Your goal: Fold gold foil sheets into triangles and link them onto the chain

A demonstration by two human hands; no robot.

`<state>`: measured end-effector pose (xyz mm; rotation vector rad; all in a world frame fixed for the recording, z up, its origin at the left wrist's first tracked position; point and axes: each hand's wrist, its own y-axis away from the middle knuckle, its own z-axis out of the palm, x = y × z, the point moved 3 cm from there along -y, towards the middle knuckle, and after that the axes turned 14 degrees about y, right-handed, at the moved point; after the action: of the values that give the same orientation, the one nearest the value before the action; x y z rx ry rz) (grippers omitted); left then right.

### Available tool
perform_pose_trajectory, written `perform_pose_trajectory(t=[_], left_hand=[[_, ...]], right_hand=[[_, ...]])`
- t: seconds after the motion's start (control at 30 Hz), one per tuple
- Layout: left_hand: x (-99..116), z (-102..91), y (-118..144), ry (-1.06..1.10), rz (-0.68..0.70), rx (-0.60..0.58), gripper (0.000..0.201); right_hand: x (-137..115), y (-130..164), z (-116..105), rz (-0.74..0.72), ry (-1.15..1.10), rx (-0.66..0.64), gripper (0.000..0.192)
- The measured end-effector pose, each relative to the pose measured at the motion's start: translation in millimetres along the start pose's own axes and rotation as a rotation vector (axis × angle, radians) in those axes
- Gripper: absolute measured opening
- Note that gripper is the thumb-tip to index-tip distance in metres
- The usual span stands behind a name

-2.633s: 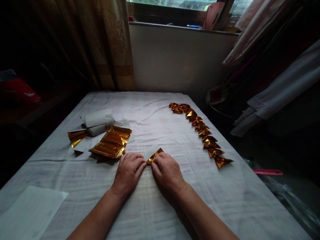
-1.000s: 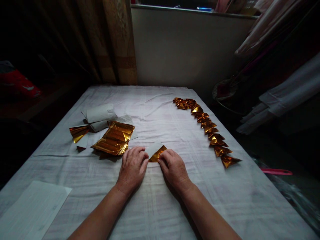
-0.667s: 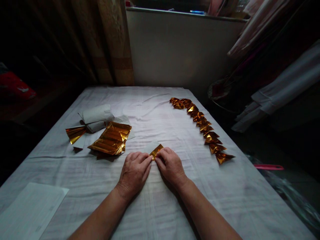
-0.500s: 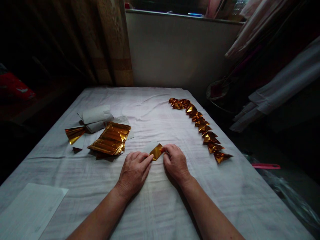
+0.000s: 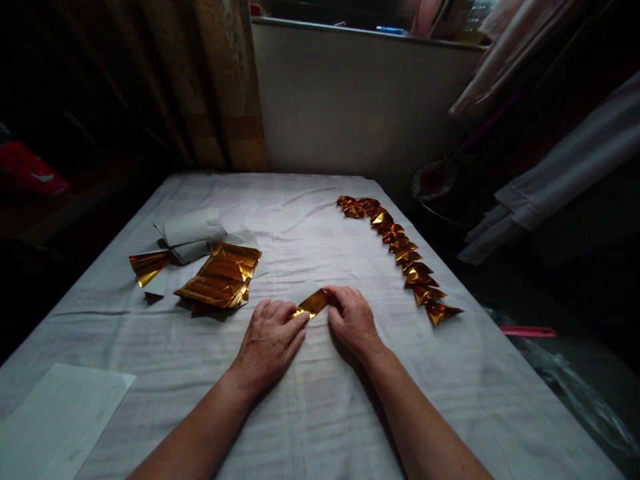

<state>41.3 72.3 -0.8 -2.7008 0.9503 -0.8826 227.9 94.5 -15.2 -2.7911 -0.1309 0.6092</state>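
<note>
In the head view, the gold paper [image 5: 315,302] lies on the worktop [image 5: 310,427] between the hands, its long axis slanting from near left to far right. The left hand [image 5: 270,340], fingers close together, covers the near left end, thumb resting on it. The right hand [image 5: 353,320], curled, touches the far right end with its fingertips; whether either hand pinches the paper, I cannot tell. Neither hand is clearly nearer: each meets one end.

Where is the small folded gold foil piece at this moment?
In the head view, just below centre, the small folded gold foil piece is between the left hand and the right hand, right of the creased gold foil stack.
</note>
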Motion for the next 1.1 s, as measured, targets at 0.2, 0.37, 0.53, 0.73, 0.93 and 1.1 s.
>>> perform_pose_trajectory(t=[0.2,0.37,0.53,0.73,0.93,1.1], left_hand=[[1,-3.5,-1,0.003,0.002,0.031,0.022],[0,-3.7,0,0.002,-0.004,0.061,0.019],[-1,-5.5,-1,0.012,-0.052,0.075,0.016],[-4,-6.2,-1,0.006,-0.081,0.085,0.013],[-5,-5.5,0,-0.013,-0.054,0.116,0.011],[-5,-6.9,-1,-0.049,0.048,0.174,0.012]], right_hand=[[1,0,-5,-0.033,-0.043,-0.039,0.045],[5,-1,-6,-0.044,-0.096,-0.105,0.057],[4,0,-3,-0.086,-0.142,-0.086,0.045],[-1,1,-3,-0.220,-0.079,-0.054,0.037],[-6,5,-6,-0.326,0.068,0.012,0.048],[-10,6,-6,-0.418,0.123,0.129,0.012]])
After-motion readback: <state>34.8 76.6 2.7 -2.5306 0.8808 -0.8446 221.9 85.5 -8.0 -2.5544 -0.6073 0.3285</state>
